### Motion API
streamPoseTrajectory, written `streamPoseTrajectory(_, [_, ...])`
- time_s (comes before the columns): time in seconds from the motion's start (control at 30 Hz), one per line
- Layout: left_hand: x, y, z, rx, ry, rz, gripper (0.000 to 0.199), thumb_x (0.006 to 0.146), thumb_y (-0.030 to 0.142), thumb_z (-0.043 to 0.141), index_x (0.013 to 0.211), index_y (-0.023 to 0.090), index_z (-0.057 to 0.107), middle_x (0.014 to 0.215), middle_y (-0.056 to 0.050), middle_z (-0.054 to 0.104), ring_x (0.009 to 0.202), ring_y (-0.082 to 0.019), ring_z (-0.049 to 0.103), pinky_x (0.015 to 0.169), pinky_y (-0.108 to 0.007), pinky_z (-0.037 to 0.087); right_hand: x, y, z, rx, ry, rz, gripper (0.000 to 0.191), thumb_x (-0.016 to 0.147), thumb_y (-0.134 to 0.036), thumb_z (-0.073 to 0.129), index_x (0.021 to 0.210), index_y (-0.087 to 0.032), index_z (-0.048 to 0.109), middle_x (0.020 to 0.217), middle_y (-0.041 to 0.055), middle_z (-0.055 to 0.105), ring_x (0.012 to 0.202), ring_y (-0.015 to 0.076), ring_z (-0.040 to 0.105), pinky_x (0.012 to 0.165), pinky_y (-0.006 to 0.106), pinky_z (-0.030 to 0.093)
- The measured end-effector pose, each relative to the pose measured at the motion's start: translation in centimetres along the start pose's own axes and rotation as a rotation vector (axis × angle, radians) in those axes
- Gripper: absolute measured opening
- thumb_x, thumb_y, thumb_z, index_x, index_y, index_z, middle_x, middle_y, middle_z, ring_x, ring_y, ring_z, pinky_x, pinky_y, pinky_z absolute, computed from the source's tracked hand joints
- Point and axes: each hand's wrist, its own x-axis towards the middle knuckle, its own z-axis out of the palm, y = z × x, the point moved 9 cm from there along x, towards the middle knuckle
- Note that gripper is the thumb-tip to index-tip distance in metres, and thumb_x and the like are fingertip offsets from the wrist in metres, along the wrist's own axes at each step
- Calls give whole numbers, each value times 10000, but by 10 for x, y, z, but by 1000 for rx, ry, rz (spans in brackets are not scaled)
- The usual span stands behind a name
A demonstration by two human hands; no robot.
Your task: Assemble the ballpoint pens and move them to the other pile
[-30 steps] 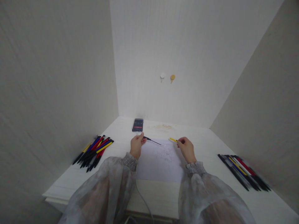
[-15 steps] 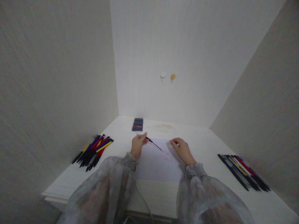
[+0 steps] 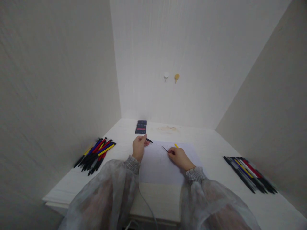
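Observation:
My left hand pinches a short black pen part over the far left corner of the white paper. My right hand, closed above the right half of the paper, has a thin dark pen refill between its fingertips, pointing left and away from me. Just beyond the right hand's knuckles shows a yellow pen piece; whether it lies on the paper or is held I cannot tell. Small faint marks on the sheet are too blurred to make out.
A heap of coloured pens lies at the left and a row of pens at the right. A phone rests near the back wall, where two hooks hang. A cable crosses the front edge.
The long thin refill that stuck out of the black part in my left hand is now in my right hand, which has moved left and nearer. The yellow piece has come into view.

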Motion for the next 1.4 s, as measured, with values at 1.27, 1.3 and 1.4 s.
streamPoseTrajectory(1.27, [-51, 12, 65, 1163, -618, 360, 229, 632, 369, 542, 613, 157, 628, 617, -36, 612, 614, -143, 528, 565, -234, 352, -5, 8, 22, 100, -172, 225, 204, 688, -254, 500, 513, -153, 520, 444, 6, 542, 401, 76, 448, 423, 194, 296])
streamPoseTrajectory(1.3, [-52, 10, 64, 1207, -612, 356, 228, 638, 368, 536, 635, 163, 634, 647, -43, 623, 636, -150, 538, 573, -237, 358, -4, 7, 19, 21, -140, 206, 191, 677, -251, 520, 514, -153, 537, 470, 16, 560, 440, 84, 463, 445, 200, 293])
streamPoseTrajectory(1.4, [-53, 9, 62, 1258, -601, 355, 227, 655, 369, 519, 680, 178, 639, 705, -48, 637, 680, -164, 550, 591, -244, 372, -1, 3, 19, -113, -96, 177, 164, 664, -263, 549, 545, -154, 577, 550, 33, 593, 533, 108, 492, 486, 213, 281])
